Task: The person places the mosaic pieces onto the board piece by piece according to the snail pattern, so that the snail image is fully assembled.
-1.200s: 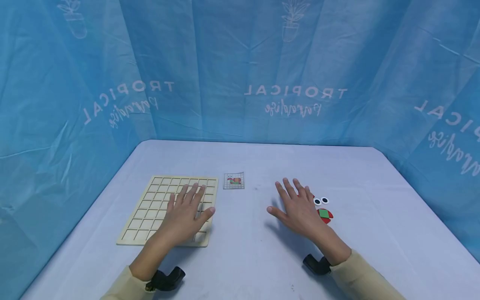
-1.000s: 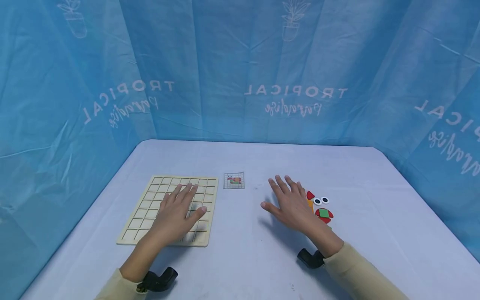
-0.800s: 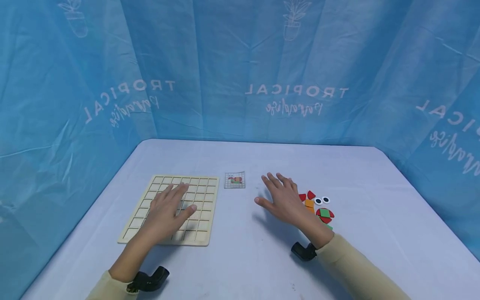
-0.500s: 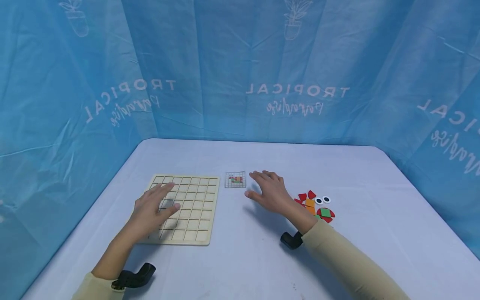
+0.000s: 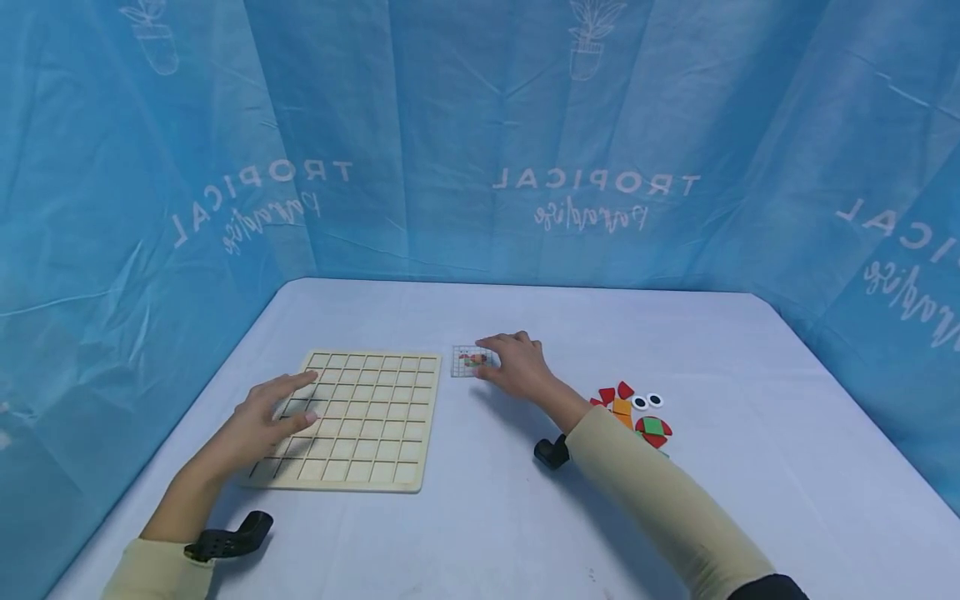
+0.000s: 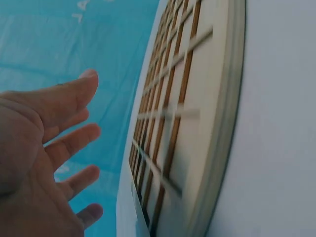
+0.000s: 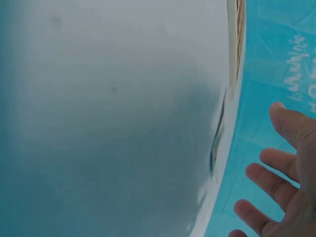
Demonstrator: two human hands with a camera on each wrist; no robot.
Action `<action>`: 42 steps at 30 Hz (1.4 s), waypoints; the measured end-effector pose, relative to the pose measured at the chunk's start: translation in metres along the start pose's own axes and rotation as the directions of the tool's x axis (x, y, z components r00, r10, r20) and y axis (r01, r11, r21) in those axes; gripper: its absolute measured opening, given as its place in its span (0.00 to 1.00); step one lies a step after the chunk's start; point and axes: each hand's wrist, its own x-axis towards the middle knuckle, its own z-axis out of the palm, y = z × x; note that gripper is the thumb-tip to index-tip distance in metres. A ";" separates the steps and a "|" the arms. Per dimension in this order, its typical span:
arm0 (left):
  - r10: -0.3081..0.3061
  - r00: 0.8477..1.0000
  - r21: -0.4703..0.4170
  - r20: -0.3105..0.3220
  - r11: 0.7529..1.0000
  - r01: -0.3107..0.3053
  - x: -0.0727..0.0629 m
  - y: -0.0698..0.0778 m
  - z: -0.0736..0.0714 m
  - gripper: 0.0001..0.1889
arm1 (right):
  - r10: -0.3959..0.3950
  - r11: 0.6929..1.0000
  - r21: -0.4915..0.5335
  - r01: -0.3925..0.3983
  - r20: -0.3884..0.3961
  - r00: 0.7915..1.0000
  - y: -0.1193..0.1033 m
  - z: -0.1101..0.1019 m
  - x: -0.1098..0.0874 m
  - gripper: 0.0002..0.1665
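Note:
My right hand (image 5: 521,367) reaches over a small gridded picture card (image 5: 461,361), thumb and fingers apart above its right side and holding nothing. In the right wrist view the card (image 7: 217,140) lies on the cloth with one edge lifted, and the fingers are clear of it. My left hand (image 5: 258,425) hovers over the left edge of a pale wooden grid board (image 5: 375,425), fingers loosely bent. The left wrist view shows space between that hand (image 6: 29,138) and the board (image 6: 222,108).
Right of the middle lie flat pieces: red (image 5: 626,389), orange (image 5: 622,407) and green (image 5: 652,427), with two white eye discs (image 5: 655,400). The right sleeve (image 5: 652,483) partly covers them. A blue printed curtain (image 5: 450,125) surrounds the white-covered table (image 5: 480,517).
My right hand has moved left from the coloured pieces to the card, uncovering several pieces. My left hand has drawn left and back across the board towards its left edge.

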 end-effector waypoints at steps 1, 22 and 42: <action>-0.005 1.000 -0.006 0.010 1.000 0.005 0.000 -0.003 -0.002 0.35 | 0.002 1.000 0.002 -0.002 0.001 1.000 0.001 0.001 0.002 0.30; 0.032 0.989 -0.054 0.141 0.998 -0.025 0.010 -0.053 -0.024 0.32 | 0.055 0.998 0.014 -0.056 0.099 0.994 0.009 0.011 0.028 0.26; 0.096 0.988 0.006 0.121 0.995 -0.098 0.009 -0.068 -0.023 0.29 | 0.064 0.998 -0.022 -0.062 0.103 0.993 0.022 0.011 0.029 0.18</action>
